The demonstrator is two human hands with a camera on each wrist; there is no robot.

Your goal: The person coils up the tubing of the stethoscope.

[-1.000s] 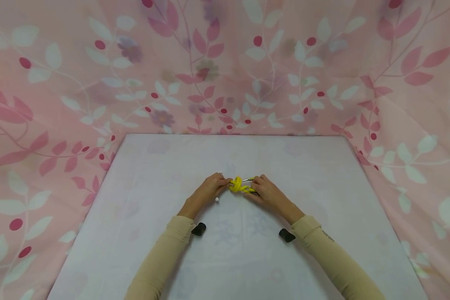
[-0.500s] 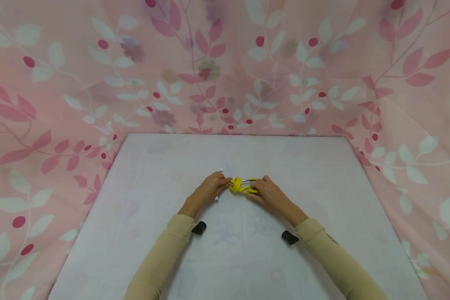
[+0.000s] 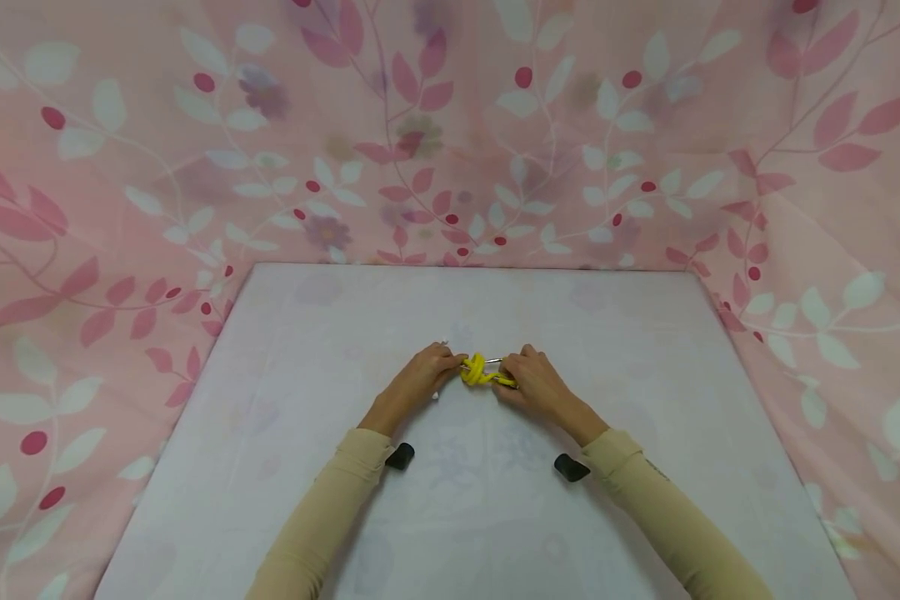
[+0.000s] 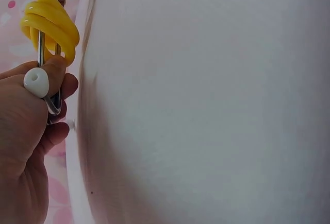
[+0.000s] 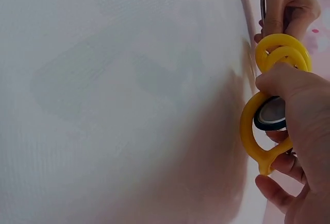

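Between the two hands is a frame of bent metal rod (image 3: 493,361) with white bead-like tips (image 4: 36,82). Thick glossy yellow tubing (image 3: 474,369) is wound in several turns round its middle. My left hand (image 3: 422,372) pinches the metal at the left end, near a bend, thumb against the coil. From the right, my right hand (image 3: 536,382) grips the yellow tubing, its thumb pressed on it just beside the coil. Below that thumb hangs a yellow loop (image 5: 247,131) with a small nub, around a dark-rimmed round piece (image 5: 271,113), partly hidden by the hand.
A pale cloth covers the table (image 3: 457,517) under both arms. Pink floral fabric (image 3: 450,125) hangs behind and at both sides. Dark camera pieces (image 3: 400,456) jut from both wrists.
My right hand has shifted slightly left, nearer the coil, and now covers the yellow piece at the upper right end. My left hand has stayed almost still.
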